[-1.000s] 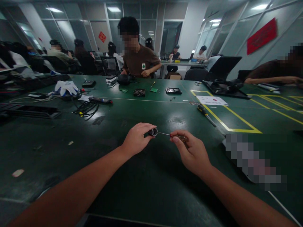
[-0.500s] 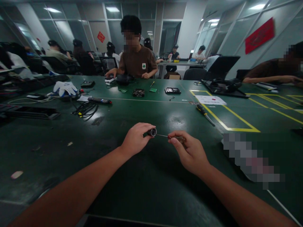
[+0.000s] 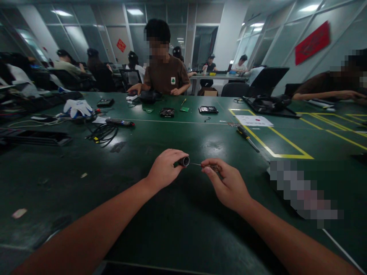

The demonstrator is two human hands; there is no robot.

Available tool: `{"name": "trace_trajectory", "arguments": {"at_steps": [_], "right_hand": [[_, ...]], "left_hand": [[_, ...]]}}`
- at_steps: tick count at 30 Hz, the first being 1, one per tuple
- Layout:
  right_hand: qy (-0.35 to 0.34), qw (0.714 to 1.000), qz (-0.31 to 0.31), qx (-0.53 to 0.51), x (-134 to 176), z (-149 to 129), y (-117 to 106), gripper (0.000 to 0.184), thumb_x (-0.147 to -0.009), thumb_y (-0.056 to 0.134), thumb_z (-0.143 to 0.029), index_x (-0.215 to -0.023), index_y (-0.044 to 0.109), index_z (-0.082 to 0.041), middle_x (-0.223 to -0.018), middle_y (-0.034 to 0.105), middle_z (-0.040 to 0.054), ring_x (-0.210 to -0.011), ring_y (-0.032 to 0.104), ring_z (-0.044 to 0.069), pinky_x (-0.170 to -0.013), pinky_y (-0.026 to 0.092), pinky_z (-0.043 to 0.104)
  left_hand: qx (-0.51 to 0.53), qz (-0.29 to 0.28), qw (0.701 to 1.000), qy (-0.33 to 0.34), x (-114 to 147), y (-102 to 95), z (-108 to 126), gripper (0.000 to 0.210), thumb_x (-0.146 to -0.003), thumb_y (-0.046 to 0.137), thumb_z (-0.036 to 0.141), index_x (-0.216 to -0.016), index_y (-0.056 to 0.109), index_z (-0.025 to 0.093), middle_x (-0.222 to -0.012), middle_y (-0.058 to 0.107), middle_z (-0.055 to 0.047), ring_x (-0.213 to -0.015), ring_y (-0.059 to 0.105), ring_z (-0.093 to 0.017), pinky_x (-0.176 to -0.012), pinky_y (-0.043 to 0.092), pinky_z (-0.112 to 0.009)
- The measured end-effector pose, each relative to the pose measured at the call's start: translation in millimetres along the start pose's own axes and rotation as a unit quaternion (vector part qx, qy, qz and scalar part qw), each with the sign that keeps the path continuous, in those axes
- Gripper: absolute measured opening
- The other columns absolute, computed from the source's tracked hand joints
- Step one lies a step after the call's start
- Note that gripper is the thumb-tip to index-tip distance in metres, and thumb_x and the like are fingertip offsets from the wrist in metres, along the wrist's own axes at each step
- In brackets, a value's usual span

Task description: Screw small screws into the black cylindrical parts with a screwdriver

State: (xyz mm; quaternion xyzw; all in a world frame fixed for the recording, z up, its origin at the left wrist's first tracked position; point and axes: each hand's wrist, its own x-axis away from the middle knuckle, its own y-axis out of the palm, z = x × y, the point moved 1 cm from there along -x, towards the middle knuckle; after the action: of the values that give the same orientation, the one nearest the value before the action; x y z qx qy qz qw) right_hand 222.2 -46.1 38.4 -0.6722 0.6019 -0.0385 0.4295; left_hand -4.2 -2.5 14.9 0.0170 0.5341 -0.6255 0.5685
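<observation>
My left hand is closed round a small dark cylinder, whose round open end with a pale rim faces right. In my right hand is a small screwdriver with a translucent amber handle, held between thumb and fingers. Its thin shaft points left at the cylinder's open end. Whether the tip is inside or just short of the rim, I cannot tell. Both hands are raised over the middle of the green table.
Beyond my hands lie a yellow-black screwdriver, a paper sheet, black cables, white gloves and small electronic parts. A blurred grey item sits at right. Opposite, a person stands at the table.
My right hand and its screwdriver have shifted slightly left toward the cylinder. The left hand still grips the cylinder in nearly the same place.
</observation>
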Motion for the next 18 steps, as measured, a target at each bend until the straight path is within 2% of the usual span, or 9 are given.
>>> {"name": "trace_trajectory", "arguments": {"at_steps": [9, 14, 18], "right_hand": [[0.000, 0.997, 0.075, -0.005, 0.0, -1.2, -6.9, 0.018, -0.101, 0.056, -0.034, -0.105, 0.068, -0.022, -0.085, 0.078, 0.0040, -0.077, 0.076, 0.022, -0.072, 0.056, 0.033], [-0.030, 0.999, 0.015, 0.009, 1.6, -0.7, -3.5, 0.017, -0.101, 0.056, -0.030, -0.109, 0.069, -0.023, -0.095, 0.079, 0.0044, -0.083, 0.077, 0.021, -0.076, 0.056, 0.033], [-0.021, 0.999, 0.015, 0.019, 0.6, -1.9, -3.0, 0.017, -0.101, 0.056, -0.031, -0.107, 0.069, -0.023, -0.092, 0.079, 0.0043, -0.082, 0.076, 0.021, -0.077, 0.057, 0.033]], "left_hand": [[-0.002, -0.008, 1.000, -0.014, 0.9, 0.2, -2.7, 0.035, -0.083, 0.078, 0.008, -0.115, 0.075, 0.022, -0.115, 0.077, -0.007, -0.108, 0.071, -0.025, -0.097, 0.059, -0.047], [0.009, -0.006, 1.000, -0.025, 1.2, 1.5, -4.2, 0.035, -0.083, 0.078, 0.008, -0.116, 0.075, 0.020, -0.115, 0.077, -0.007, -0.108, 0.071, -0.025, -0.098, 0.058, -0.048], [0.001, -0.011, 1.000, -0.029, 1.1, 3.3, -5.9, 0.036, -0.083, 0.076, 0.007, -0.116, 0.075, 0.022, -0.114, 0.077, -0.007, -0.106, 0.071, -0.025, -0.097, 0.059, -0.048]]}}
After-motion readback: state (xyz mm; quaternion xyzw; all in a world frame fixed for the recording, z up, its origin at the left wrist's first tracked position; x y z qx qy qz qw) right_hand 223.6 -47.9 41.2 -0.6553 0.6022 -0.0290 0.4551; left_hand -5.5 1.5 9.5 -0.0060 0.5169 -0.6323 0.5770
